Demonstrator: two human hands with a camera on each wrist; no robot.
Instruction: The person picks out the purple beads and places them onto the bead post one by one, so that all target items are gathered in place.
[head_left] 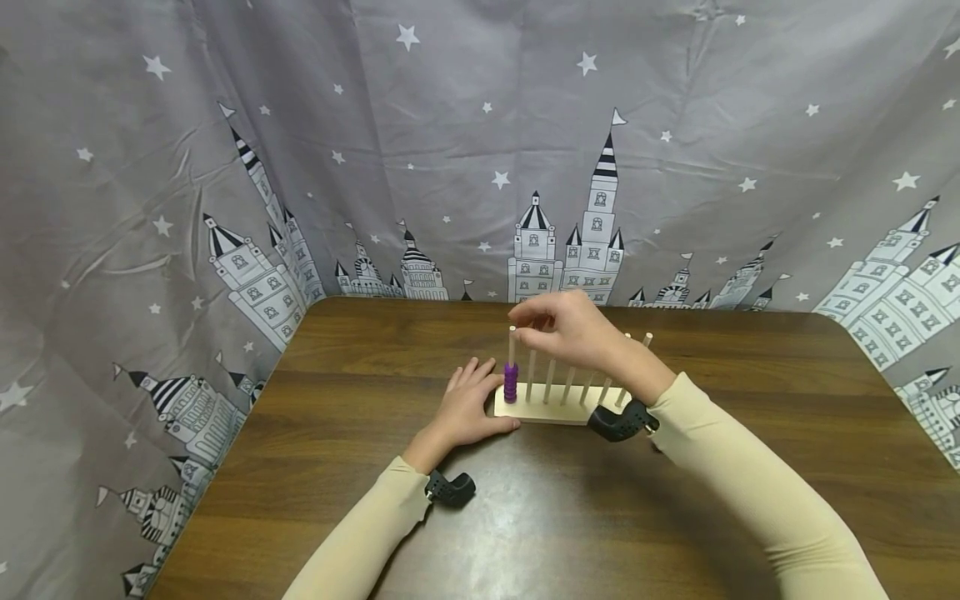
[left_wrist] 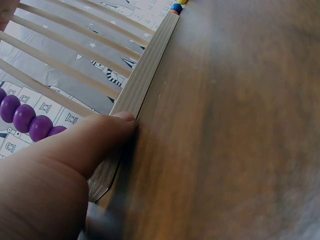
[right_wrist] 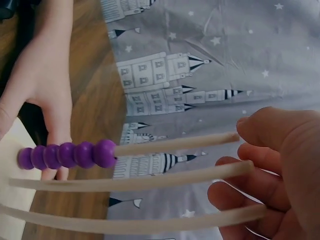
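A pale wooden bead stand with a flat base (head_left: 551,412) and several upright pegs stands on the table. Purple beads (head_left: 511,383) are stacked on its leftmost peg (head_left: 512,346); the other pegs in sight are bare. My left hand (head_left: 468,407) rests at the base's left end, fingers spread straight and thumb (left_wrist: 107,137) against the front edge. Above the pegs is my right hand (head_left: 573,332), its fingers loosely bent around the peg tops. In the right wrist view its thumb (right_wrist: 265,131) is at the tip of the beaded peg, and no bead shows between the fingers.
Beyond the base's far end, a blue bead (left_wrist: 176,8) and a yellow bead (left_wrist: 183,1) show in the left wrist view. The brown wooden table (head_left: 525,517) ends at a grey curtain (head_left: 450,167) printed with castles and stars. Black wrist cameras (head_left: 621,422) sit on both wrists.
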